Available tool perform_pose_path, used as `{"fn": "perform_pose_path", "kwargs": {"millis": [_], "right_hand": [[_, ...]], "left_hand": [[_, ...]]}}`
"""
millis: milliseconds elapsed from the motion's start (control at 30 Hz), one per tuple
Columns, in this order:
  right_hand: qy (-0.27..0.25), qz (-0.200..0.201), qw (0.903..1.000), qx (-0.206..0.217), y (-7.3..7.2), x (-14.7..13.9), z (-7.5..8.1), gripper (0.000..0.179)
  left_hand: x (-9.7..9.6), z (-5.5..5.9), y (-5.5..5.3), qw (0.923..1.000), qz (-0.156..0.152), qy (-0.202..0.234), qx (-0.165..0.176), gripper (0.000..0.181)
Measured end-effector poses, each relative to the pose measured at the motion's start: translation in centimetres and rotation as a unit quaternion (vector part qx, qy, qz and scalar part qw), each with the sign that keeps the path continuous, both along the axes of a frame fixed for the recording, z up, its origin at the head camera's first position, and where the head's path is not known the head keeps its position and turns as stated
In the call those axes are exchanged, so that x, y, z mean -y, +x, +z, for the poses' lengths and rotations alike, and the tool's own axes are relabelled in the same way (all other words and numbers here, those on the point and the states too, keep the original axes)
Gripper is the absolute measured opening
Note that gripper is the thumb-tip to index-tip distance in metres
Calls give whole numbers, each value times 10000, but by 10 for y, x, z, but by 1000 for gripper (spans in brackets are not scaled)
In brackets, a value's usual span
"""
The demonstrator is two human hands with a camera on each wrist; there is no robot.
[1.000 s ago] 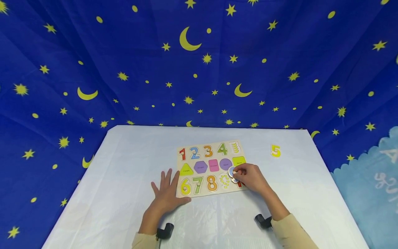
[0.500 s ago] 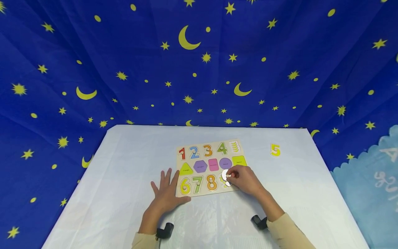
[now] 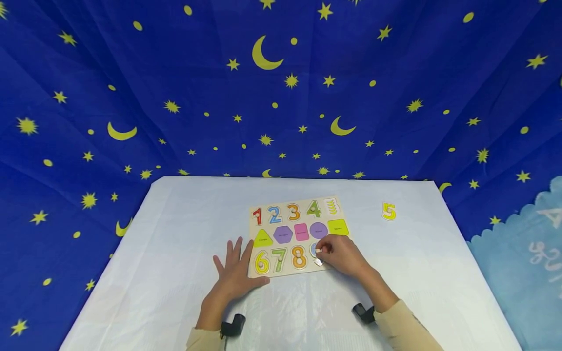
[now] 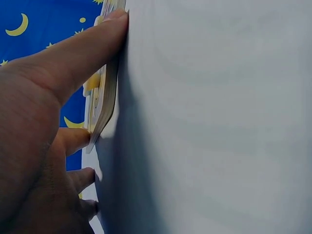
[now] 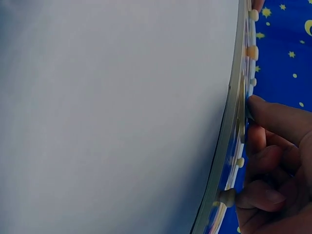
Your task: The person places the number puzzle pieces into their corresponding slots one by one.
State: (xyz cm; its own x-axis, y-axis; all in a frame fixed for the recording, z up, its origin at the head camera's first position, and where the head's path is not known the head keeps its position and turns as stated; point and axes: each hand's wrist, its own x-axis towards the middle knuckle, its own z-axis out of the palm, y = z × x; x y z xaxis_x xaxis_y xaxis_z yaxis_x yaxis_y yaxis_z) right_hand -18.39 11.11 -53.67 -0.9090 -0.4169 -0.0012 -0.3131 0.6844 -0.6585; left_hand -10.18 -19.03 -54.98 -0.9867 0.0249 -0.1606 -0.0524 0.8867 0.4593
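Observation:
A wooden number puzzle board (image 3: 290,271) lies flat on the white table. My right hand (image 3: 344,254) pinches a blue number 9 puzzle piece (image 3: 313,250) by its small knob, low over the lower row, right of the orange 8 (image 3: 299,257). In the right wrist view the piece (image 5: 242,112) lies slightly tilted against the board, with fingertips at its knob. My left hand (image 3: 234,278) rests with fingers spread around the board's lower left corner; the thumb lies along the front edge. The lower right corner of the board is hidden behind my right hand.
A yellow number 5 piece (image 3: 389,211) lies on the table (image 3: 421,253) to the right of the board. The top right recess (image 3: 332,207) shows printed bananas. Coloured shapes run across the middle row. A blue star-patterned cloth (image 3: 298,107) hangs behind the table.
My right hand has moved left with the 9, from over the lower right corner to the recess beside the 8, and lowered it there. My left hand has stayed put.

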Motion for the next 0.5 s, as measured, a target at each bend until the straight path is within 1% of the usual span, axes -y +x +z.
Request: {"fn": "perform_pose_path", "kwargs": {"millis": [167, 300, 500], "right_hand": [[190, -13, 9997, -133, 0, 2, -3, 10], [336, -7, 9992, -194, 1, 4, -2, 9], [389, 50, 9989, -240, 2, 3, 0, 10]], "left_hand": [[1, -3, -1, 10000, -17, 6, 38, 111], [1, -4, -1, 10000, -27, 7, 50, 111], [1, -4, 0, 9999, -10, -51, 102, 111]]}}
